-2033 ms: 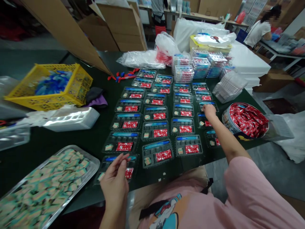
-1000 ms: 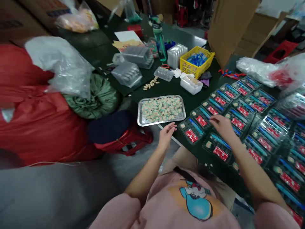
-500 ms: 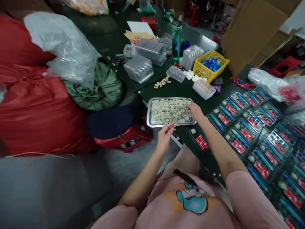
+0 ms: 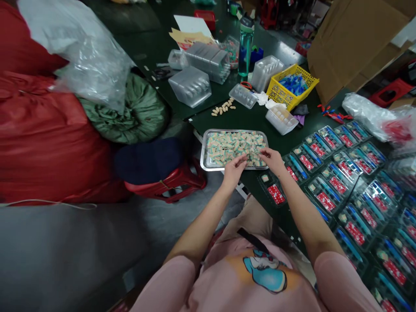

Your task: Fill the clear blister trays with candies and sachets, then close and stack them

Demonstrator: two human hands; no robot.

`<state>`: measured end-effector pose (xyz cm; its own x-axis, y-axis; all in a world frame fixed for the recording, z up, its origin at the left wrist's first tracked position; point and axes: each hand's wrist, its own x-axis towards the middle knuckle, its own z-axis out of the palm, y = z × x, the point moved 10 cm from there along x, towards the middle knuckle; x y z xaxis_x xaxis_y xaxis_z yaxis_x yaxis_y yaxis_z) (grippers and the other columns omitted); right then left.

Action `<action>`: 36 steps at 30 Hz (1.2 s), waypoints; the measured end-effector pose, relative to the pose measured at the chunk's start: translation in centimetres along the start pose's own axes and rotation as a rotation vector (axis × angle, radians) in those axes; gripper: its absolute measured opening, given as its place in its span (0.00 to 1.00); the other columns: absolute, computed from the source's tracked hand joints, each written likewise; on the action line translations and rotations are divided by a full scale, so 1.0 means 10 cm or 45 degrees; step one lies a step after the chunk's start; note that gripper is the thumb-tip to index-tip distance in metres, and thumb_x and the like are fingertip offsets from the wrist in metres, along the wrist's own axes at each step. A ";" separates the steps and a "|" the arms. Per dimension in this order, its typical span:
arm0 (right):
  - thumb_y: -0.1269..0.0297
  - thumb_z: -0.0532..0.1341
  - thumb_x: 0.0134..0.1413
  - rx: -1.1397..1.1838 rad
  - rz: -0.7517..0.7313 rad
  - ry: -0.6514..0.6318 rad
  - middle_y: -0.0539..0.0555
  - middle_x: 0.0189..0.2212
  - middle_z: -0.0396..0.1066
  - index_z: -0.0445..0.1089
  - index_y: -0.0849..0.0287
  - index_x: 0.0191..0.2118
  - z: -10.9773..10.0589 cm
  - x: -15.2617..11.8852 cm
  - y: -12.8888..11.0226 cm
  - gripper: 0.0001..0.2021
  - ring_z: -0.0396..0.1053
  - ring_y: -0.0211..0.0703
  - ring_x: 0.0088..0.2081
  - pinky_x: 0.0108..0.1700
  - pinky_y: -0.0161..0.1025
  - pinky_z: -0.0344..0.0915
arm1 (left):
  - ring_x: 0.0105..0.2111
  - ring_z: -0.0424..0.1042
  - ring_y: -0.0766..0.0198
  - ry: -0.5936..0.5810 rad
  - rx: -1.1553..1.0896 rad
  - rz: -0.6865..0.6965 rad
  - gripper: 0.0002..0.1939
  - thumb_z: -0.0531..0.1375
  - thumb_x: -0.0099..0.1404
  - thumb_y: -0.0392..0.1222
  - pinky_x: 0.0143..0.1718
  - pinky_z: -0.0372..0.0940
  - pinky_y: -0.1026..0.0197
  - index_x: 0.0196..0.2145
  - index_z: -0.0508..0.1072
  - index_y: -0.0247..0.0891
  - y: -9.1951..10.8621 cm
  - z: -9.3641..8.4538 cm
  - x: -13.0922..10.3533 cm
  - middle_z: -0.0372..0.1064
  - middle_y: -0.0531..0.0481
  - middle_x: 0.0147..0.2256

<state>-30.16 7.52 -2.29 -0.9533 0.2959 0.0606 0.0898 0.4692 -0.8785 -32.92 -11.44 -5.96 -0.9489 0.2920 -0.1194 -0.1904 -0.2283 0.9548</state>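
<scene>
small, squarish pieces (image 4: 227, 145), pale cream with teal and faint pinkish layers, lie in a loose jumble in a shiny metal tray (image 4: 203, 156) with rounded corners and a raised rim, near the edge of the dark green table (image 4: 242, 121). the left hand (image 4: 232, 172) is at the tray's near edge, its thumb and fingertips brought close together over the pieces; the right hand (image 4: 272, 160) is at the right end, fingers curled and slightly parted among them. whether either hand has hold of a piece, i cannot tell. just beside the tray's right end sits a clear pack (image 4: 267, 190) with one such piece and a red patterned packet (image 4: 276, 194); more packs, many with blue pens, spread further right. behind the tray are pale peanut-shaped bits (image 4: 223, 107), a yellow basket (image 4: 279, 93) of blue items and a teal bottle (image 4: 245, 50).
</scene>
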 end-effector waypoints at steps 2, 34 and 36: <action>0.57 0.65 0.48 0.163 0.012 -0.081 0.51 0.30 0.75 0.76 0.61 0.37 0.12 -0.06 -0.02 0.13 0.69 0.41 0.32 0.38 0.38 0.66 | 0.38 0.77 0.59 -0.014 0.058 0.020 0.20 0.68 0.53 0.39 0.48 0.70 0.53 0.45 0.81 0.38 0.01 0.03 0.04 0.79 0.46 0.40; 0.75 0.64 0.52 -0.860 -0.012 -0.249 0.54 0.32 0.73 0.74 0.59 0.33 0.07 -0.12 0.10 0.04 0.68 0.43 0.35 0.39 0.36 0.60 | 0.36 0.77 0.61 0.123 -0.150 -0.148 0.19 0.71 0.50 0.47 0.39 0.66 0.61 0.39 0.80 0.36 -0.22 -0.17 -0.20 0.78 0.48 0.32; 0.75 0.63 0.52 -0.690 -0.019 -0.300 0.51 0.28 0.72 0.74 0.59 0.32 0.07 -0.10 0.07 0.04 0.68 0.40 0.32 0.37 0.34 0.60 | 0.37 0.77 0.60 0.118 -0.137 -0.144 0.19 0.71 0.50 0.47 0.42 0.67 0.59 0.39 0.80 0.36 -0.21 -0.17 -0.21 0.78 0.48 0.31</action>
<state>-29.36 6.96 -3.32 -0.9884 0.1223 -0.0901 0.1512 0.8483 -0.5074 -30.99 -13.10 -8.17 -0.9380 0.2361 -0.2538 -0.3186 -0.2982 0.8998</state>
